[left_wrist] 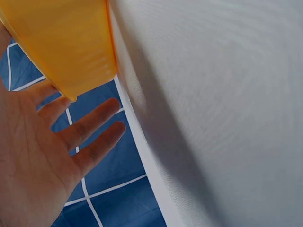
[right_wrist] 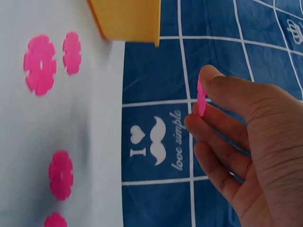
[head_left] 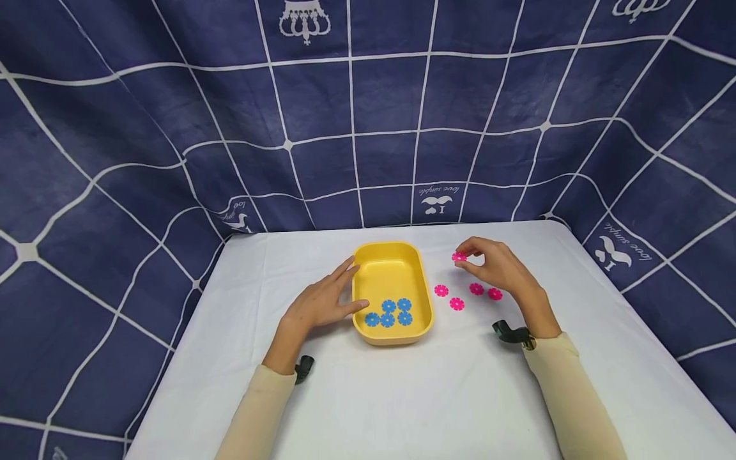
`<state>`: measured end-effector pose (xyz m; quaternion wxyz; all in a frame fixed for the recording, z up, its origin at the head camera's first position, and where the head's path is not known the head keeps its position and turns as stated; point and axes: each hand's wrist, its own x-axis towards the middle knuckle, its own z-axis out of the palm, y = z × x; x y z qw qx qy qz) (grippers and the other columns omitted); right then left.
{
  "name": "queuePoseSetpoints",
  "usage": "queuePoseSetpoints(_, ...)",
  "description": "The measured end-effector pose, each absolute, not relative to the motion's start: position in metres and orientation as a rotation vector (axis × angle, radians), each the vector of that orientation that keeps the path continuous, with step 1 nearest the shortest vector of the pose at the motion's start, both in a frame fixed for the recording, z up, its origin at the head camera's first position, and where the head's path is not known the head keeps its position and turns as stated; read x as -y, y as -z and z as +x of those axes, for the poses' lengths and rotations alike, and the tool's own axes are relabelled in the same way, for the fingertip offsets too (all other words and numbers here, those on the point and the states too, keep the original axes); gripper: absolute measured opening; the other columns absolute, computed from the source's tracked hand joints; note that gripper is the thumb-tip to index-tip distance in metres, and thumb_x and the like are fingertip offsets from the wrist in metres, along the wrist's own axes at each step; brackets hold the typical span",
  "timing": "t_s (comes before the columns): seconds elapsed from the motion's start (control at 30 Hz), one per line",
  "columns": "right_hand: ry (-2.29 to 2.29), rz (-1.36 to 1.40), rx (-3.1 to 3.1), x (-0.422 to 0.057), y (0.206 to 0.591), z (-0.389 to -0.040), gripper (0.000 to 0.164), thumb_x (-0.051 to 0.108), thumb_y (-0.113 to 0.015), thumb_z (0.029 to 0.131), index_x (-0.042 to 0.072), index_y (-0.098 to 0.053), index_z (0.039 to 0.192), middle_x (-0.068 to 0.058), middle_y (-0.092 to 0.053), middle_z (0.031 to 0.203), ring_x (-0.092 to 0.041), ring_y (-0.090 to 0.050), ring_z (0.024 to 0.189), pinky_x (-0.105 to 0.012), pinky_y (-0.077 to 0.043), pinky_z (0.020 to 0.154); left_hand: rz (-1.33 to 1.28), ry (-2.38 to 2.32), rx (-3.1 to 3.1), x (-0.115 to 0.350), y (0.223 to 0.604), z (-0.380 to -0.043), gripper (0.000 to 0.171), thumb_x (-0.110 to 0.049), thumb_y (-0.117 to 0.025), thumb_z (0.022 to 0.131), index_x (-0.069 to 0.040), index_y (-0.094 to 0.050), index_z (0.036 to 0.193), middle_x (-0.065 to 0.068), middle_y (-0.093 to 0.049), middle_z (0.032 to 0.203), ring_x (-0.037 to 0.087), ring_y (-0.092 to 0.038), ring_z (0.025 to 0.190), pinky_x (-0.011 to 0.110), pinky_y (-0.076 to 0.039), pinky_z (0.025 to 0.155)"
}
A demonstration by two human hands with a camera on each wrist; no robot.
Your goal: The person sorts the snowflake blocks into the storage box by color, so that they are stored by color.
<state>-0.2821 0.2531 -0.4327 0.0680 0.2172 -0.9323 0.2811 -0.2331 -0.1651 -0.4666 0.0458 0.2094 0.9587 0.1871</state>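
A yellow tray (head_left: 393, 262) stands on the white table with several blue flower-shaped discs (head_left: 388, 320) lying in its near end. My left hand (head_left: 319, 300) rests at the tray's left rim, its fingers spread and thumb reaching over the edge; the left wrist view shows the fingers (left_wrist: 90, 124) extended beside the tray wall. My right hand (head_left: 498, 265) pinches a pink flower-shaped disc (right_wrist: 201, 97) between thumb and fingertips, raised above the table to the right of the tray. Below it, several more pink discs (head_left: 457, 303) lie flat on the cloth.
The white table (head_left: 425, 396) is backed and flanked by a dark blue curtain (head_left: 385, 160) with white grid lines. Black wrist devices (head_left: 510, 333) are worn under both forearms, close over the cloth.
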Motion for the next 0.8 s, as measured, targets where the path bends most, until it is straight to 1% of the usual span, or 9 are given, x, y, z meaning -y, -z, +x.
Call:
queuePoseSetpoints(0.13,-0.862,0.685,2.796,-0.242,0.431,-0.284,0.032,0.017,-0.088,0.092,0.011,-0.076,0.121,-0.008,-0.077,0.115,-0.038,-0.071,0.112,-0.058,-0.059,0.099,0.653,-0.564,-2.932,0.168,0.467,-0.234,0.099,-0.082,-0.054,0.096,-0.025,-0.028,0.173,-0.014,-0.006,0.181,0.027,-0.04,0.158,0.058,-0.048,0.117)
queuePoseSetpoints(0.3,-0.89,0.751,2.767,-0.224,0.426,-0.288,0.032,0.019,-0.088,0.093,0.013,-0.076,0.122,-0.005,-0.077,0.115,-0.035,-0.071,0.112,-0.059,-0.059,0.1,0.651,-0.586,-2.927,0.168,0.467,-0.234,0.097,-0.079,-0.057,0.096,-0.026,-0.028,0.173,-0.014,-0.007,0.181,0.028,-0.04,0.158,0.059,-0.047,0.117)
queuePoseSetpoints(0.37,-0.899,0.782,2.751,-0.216,0.424,-0.29,0.032,0.02,-0.088,0.093,0.014,-0.076,0.121,-0.004,-0.077,0.115,-0.034,-0.071,0.111,-0.058,-0.06,0.1,0.651,-0.588,-2.924,0.168,0.467,-0.233,0.098,-0.079,-0.056,0.096,-0.026,-0.027,0.173,-0.014,-0.007,0.181,0.027,-0.04,0.158,0.058,-0.047,0.117)
queuePoseSetpoints(0.53,-0.928,0.862,2.713,-0.198,0.421,-0.294,0.03,0.018,-0.087,0.093,0.013,-0.076,0.121,-0.003,-0.077,0.114,-0.036,-0.072,0.112,-0.058,-0.059,0.1,0.658,-0.58,-2.918,0.167,0.467,-0.232,0.1,-0.084,-0.052,0.095,-0.026,-0.027,0.173,-0.014,-0.007,0.181,0.027,-0.041,0.157,0.057,-0.049,0.115)
queuePoseSetpoints(0.73,-0.915,0.965,2.684,-0.178,0.42,-0.297,0.029,0.017,-0.086,0.094,0.013,-0.077,0.12,-0.002,-0.078,0.113,-0.03,-0.071,0.108,-0.056,-0.06,0.099,0.658,-0.581,-2.919,0.167,0.466,-0.232,0.098,-0.08,-0.055,0.096,-0.026,-0.027,0.173,-0.013,-0.007,0.181,0.028,-0.042,0.156,0.057,-0.05,0.114)
queuePoseSetpoints(0.8,-0.909,0.988,2.678,-0.172,0.42,-0.297,0.028,0.017,-0.087,0.094,0.013,-0.077,0.12,-0.002,-0.078,0.113,-0.03,-0.071,0.107,-0.055,-0.06,0.098,0.654,-0.577,-2.922,0.168,0.466,-0.233,0.098,-0.08,-0.055,0.096,-0.026,-0.027,0.173,-0.013,-0.007,0.181,0.029,-0.042,0.156,0.058,-0.049,0.115)
